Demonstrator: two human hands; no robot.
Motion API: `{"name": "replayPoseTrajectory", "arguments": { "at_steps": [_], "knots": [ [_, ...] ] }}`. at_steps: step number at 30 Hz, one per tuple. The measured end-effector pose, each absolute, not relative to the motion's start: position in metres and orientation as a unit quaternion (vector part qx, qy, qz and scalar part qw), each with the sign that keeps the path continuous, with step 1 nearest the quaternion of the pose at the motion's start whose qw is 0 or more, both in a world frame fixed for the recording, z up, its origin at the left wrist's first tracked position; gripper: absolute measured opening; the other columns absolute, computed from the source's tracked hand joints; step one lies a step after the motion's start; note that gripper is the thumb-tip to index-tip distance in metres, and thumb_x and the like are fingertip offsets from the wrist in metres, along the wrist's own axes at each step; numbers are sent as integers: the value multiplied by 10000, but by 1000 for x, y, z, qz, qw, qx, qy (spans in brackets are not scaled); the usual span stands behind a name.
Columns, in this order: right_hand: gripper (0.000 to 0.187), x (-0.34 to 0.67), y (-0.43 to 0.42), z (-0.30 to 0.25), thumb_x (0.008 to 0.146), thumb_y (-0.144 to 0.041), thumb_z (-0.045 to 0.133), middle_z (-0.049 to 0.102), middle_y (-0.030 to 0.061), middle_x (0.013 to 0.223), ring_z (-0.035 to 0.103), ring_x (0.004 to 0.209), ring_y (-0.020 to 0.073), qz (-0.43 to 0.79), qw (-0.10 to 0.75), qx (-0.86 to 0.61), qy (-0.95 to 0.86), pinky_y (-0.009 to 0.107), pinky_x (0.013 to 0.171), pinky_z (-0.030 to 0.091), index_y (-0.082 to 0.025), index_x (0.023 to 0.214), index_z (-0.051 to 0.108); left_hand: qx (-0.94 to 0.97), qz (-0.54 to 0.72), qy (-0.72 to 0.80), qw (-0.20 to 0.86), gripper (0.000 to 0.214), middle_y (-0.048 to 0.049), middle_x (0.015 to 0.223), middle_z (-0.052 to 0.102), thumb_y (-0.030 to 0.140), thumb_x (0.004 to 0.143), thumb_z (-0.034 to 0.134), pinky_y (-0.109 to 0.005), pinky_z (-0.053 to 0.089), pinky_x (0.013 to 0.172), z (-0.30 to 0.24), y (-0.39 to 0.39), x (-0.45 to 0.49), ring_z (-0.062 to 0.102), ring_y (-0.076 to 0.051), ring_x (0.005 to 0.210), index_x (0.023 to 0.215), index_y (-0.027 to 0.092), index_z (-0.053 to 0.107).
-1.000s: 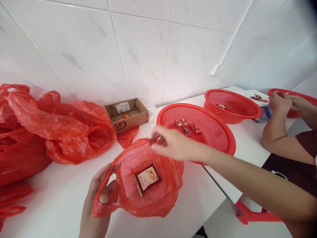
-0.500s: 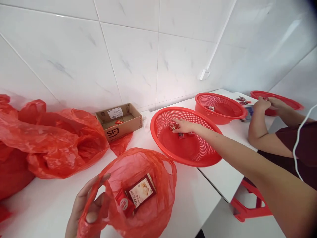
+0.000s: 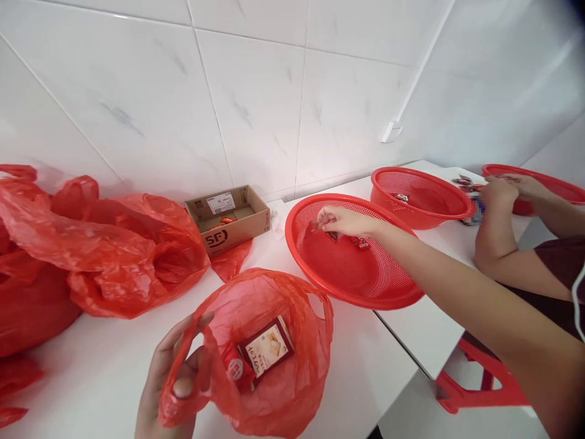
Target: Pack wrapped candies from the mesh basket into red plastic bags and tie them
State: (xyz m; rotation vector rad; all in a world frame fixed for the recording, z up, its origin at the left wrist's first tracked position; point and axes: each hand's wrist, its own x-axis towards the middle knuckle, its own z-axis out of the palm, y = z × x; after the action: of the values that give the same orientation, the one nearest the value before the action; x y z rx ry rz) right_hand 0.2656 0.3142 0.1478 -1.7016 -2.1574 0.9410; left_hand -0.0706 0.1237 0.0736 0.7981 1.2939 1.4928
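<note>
My left hand (image 3: 176, 378) is closed on the handle of a red plastic bag (image 3: 304, 390), keeping its mouth spread. Inside the bag lie a cream-and-brown snack packet (image 3: 269, 347) and a red packet (image 3: 235, 366). My right hand (image 3: 340, 221) reaches into the nearest red plastic basket (image 3: 351, 292), fingers curled together; what they hold, if anything, is too blurred to name. Below the hand are small dark-and-red packets (image 3: 363, 242), partly hidden by it.
A cardboard box (image 3: 228, 222) and heaped red plastic bags (image 3: 137, 256) are at the left. A second red basket (image 3: 420, 213) stands farther right. Beyond it, a co-worker's hands (image 3: 507, 189) are at a third basket (image 3: 543, 177). A red stool (image 3: 479, 390) stands below.
My right hand has risen slightly within the basket, and the red packet seen at its fingers is no longer clearly visible. The view has turned a little left; the left hand keeps the bag.
</note>
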Motion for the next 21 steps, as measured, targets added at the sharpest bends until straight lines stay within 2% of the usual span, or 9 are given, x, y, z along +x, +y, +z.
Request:
{"name": "replayPoseTrajectory", "arguments": {
  "at_steps": [3,6,8,10,14,17,21],
  "knots": [
    [161,244,290,182,879,-240,515,706,53,1023,661,829,154,402,186,-489,-751,255,683,506,-203,1009,602,329,609,522,497,714,-45,1323,603,650,568,787,-277,564,608,77,123,-68,659,-213,817,1194,344,627],
    [143,222,275,198,872,-225,531,711,24,970,664,779,153,355,171,-502,-770,264,671,507,-232,986,617,328,614,516,499,712,-45,1348,588,631,558,804,-254,533,559,78,122,-67,620,-144,672,1182,339,625],
    [126,211,272,196,867,-206,539,704,22,961,662,757,154,330,186,-524,-763,264,647,511,-232,970,606,332,615,517,493,677,-53,1375,567,614,599,789,-245,522,557,79,122,-67,589,-114,633,1189,328,618],
    [114,198,267,185,876,-227,533,695,28,948,665,756,156,355,218,-515,-749,268,638,519,-218,977,585,339,619,517,485,666,-72,1387,552,613,634,767,-242,513,550,79,122,-67,576,-106,624,1206,312,607],
    [130,166,231,163,906,-309,506,693,12,949,672,841,174,429,202,-435,-766,323,736,549,-244,981,590,348,621,508,485,769,-101,1368,557,648,579,785,-252,504,533,78,122,-68,562,-112,609,1235,301,584],
    [156,148,206,163,933,-352,493,685,-5,1026,662,914,188,369,172,-415,-814,340,802,532,-289,1003,617,353,616,507,488,802,-105,1324,587,675,553,784,-239,472,492,78,121,-68,509,-92,557,1232,300,582],
    [199,161,231,177,956,-384,473,698,-6,1021,655,948,188,259,216,-461,-821,318,811,502,-283,1049,619,358,620,509,479,831,-108,1343,579,691,541,779,-268,503,540,79,120,-69,548,-122,603,1249,308,571]
  ]
}}
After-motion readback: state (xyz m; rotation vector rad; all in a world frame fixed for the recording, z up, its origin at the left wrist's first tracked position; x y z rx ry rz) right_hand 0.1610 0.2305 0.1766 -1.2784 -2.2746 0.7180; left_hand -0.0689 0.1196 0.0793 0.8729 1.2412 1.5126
